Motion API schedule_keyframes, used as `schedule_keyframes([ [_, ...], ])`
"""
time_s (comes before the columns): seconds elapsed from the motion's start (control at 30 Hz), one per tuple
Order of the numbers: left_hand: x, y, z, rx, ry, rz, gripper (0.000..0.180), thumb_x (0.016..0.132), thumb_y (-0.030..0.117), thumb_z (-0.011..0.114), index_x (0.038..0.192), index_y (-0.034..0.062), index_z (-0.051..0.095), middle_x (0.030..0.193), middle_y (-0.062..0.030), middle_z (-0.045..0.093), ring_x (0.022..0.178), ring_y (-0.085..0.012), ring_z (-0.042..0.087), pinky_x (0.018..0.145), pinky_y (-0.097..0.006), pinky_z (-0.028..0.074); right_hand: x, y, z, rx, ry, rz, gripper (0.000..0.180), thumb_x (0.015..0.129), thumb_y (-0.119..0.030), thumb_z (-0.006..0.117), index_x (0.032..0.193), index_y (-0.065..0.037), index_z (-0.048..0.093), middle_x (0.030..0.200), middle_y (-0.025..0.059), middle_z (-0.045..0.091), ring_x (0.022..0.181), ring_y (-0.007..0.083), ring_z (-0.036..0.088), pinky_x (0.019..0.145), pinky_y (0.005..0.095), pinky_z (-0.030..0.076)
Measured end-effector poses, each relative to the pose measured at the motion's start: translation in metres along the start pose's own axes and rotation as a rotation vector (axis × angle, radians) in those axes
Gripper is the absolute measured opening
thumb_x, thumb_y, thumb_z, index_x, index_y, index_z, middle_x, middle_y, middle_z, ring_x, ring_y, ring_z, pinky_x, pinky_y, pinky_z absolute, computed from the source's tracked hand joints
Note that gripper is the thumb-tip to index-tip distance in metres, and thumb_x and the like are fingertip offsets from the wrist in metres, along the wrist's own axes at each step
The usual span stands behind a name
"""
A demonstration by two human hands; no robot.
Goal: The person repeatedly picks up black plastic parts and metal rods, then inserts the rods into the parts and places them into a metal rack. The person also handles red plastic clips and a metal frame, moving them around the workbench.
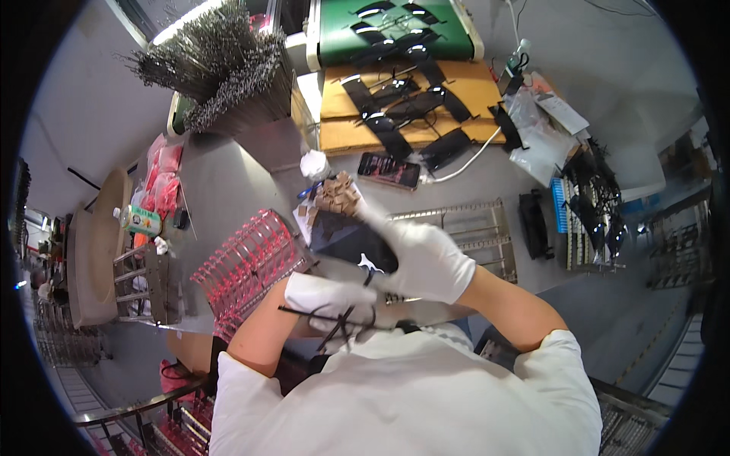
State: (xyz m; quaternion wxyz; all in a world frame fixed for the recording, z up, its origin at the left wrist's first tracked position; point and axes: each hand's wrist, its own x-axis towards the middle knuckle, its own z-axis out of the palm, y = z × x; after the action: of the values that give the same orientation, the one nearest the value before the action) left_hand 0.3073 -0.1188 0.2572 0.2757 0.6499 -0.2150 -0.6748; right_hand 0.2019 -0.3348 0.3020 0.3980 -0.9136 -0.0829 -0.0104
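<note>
My left hand [328, 298], in a white glove, is closed on a pair of dark sunglasses. Their thin black temples [338, 321] cross below the glove near my shirt. Just beyond that hand is a large, flat dark piece [346, 237]; whether it belongs to the sunglasses I cannot tell. My right hand [432, 262], also gloved in white, reaches over the right side of the dark piece. Its fingers are smeared by motion and point toward a heap of small brown pieces [337, 194]. A small white shape [370, 264] shows between the hands.
A rack with pink-edged loops [251, 262] stands left. Metal racks [456, 228] lie right, near a phone [388, 170] with a white cable. Dark sunglasses [414, 106] cover brown cardboard [334, 137] and a green conveyor [334, 45] ahead. Bundled thin wires [228, 68] stand far left.
</note>
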Motion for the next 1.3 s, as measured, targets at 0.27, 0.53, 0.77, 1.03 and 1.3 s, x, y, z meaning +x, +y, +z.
schedule_keyframes([
  [0.27,-0.048,0.014,-0.012,-0.200,0.416,0.134,0.047,0.099,0.036,0.047,0.111,-0.0064,0.064,0.093,-0.0165,0.070,0.074,-0.0224,0.066,0.067,-0.032,0.052,-0.052,0.073,-0.019,0.922,0.265,0.497,0.062,0.103,-0.026,0.053,0.160,-0.015,0.030,0.076,0.0063,0.064,0.054,0.0131,0.063,0.053,0.0265,0.052],
  [0.53,-0.064,0.113,-0.020,-0.629,1.051,1.944,0.064,0.093,0.045,0.049,0.132,-0.0049,0.056,0.121,-0.0214,0.065,0.117,-0.0244,0.060,0.098,-0.036,0.049,-0.090,0.120,0.036,0.789,0.273,0.602,0.066,0.106,-0.049,0.048,0.156,-0.008,0.039,0.078,0.0075,0.071,0.085,0.0140,0.067,0.084,0.0264,0.049],
  [0.77,-0.022,0.188,0.011,-0.105,0.765,1.086,0.053,0.096,0.021,0.066,0.142,-0.0010,0.053,0.129,-0.0153,0.065,0.114,-0.0178,0.063,0.099,-0.030,0.050,-0.083,0.138,0.068,0.944,0.192,0.555,0.053,0.107,-0.048,0.045,0.141,-0.007,0.051,0.069,0.0046,0.066,0.067,0.0117,0.060,0.068,0.0288,0.049],
  [1.03,0.041,0.029,-0.015,-0.224,1.023,0.596,0.027,0.101,0.015,0.063,0.122,-0.0004,0.070,0.113,-0.0066,0.074,0.102,-0.0103,0.067,0.092,-0.026,0.052,-0.044,0.114,0.071,0.808,-0.046,0.796,0.056,0.102,-0.060,0.046,0.110,-0.006,0.059,0.072,0.0085,0.069,0.062,0.0137,0.064,0.055,0.0265,0.050],
  [1.3,0.068,-0.003,-0.022,-0.161,0.993,0.503,0.025,0.101,0.016,0.065,0.120,0.0012,0.072,0.107,-0.0028,0.073,0.099,-0.0083,0.064,0.088,-0.024,0.051,-0.042,0.110,0.090,-0.110,-0.145,0.680,0.093,0.100,-0.071,0.036,0.162,-0.005,0.015,0.090,0.0316,0.070,0.076,0.0445,0.071,0.070,0.0532,0.057],
])
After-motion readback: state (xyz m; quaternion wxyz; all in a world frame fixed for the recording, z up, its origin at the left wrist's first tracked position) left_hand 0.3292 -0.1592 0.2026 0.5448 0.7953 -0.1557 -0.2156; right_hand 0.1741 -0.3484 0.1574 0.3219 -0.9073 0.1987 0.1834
